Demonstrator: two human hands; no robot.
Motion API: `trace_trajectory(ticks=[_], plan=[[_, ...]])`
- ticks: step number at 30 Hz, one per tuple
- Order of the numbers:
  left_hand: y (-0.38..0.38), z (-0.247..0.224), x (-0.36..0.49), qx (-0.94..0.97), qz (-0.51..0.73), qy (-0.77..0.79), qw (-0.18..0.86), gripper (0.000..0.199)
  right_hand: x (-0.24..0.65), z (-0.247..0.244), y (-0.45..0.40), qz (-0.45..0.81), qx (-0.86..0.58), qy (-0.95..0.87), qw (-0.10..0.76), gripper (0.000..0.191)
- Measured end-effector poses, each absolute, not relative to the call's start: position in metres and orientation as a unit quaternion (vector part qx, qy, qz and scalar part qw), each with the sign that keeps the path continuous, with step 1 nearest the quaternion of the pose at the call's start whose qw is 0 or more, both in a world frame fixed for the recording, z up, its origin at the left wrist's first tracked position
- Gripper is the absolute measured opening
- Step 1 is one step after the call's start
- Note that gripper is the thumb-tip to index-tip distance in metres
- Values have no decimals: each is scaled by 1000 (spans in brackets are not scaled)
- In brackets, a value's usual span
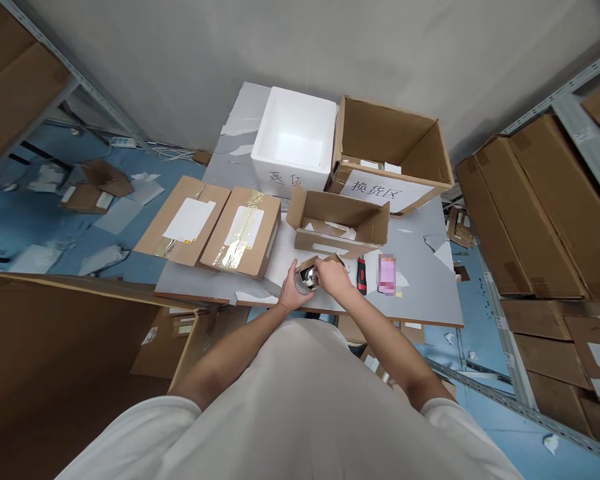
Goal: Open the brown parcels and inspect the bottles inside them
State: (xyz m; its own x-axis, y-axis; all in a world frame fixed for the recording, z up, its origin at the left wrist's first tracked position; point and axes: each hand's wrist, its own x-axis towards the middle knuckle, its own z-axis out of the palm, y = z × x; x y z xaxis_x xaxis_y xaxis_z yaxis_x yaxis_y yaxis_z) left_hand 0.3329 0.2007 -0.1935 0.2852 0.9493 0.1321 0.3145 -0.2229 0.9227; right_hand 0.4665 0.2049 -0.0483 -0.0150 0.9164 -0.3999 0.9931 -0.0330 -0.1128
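Observation:
Near the table's front edge, my left hand (291,292) is wrapped round the side of a small open box, its thumb along the upper edge. Inside the box sits a shiny, rounded silver item (309,276) whose kind I cannot make out. My right hand (333,275) has its fingers bent together at the item's right side; whether they grip the item or the box's flap is hidden. Just beyond the hands stands an open cardboard box (340,248) with scraps of paper in it. A red and black utility knife (361,275) lies right of my right hand.
Two taped cartons, one (243,230) beside the other (185,220), stand at the left. Behind are a white foam box (293,175) and a large labelled carton (395,190). A blurred pink item (387,275) lies right of the knife. Shelves with cartons (530,213) flank the table.

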Motion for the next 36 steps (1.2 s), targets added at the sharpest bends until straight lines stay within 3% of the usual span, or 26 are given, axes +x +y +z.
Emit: trace_trajectory(ticks=[3, 6, 10, 15, 21, 29, 32, 36], plan=[[205, -190, 330, 706, 346, 481, 388, 76, 470, -40, 208, -184, 688, 690, 127, 20], [209, -186, 330, 742, 324, 445, 383, 62, 471, -35, 208, -172, 691, 684, 160, 34], [213, -186, 331, 732, 336, 456, 379, 61, 470, -36, 208, -184, 663, 697, 202, 54], [220, -185, 328, 746, 312, 448, 383, 60, 466, -49, 204, -148, 692, 688, 160, 37], [220, -181, 330, 761, 312, 432, 371, 59, 452, -61, 207, -143, 725, 654, 163, 50], [221, -187, 333, 757, 270, 472, 361, 54, 449, -51, 225, -153, 654, 711, 206, 44], [222, -190, 332, 749, 269, 478, 372, 56, 460, -34, 222, -136, 629, 744, 177, 48], [223, -189, 331, 748, 270, 471, 383, 60, 479, -1, 209, -91, 628, 769, 76, 49]])
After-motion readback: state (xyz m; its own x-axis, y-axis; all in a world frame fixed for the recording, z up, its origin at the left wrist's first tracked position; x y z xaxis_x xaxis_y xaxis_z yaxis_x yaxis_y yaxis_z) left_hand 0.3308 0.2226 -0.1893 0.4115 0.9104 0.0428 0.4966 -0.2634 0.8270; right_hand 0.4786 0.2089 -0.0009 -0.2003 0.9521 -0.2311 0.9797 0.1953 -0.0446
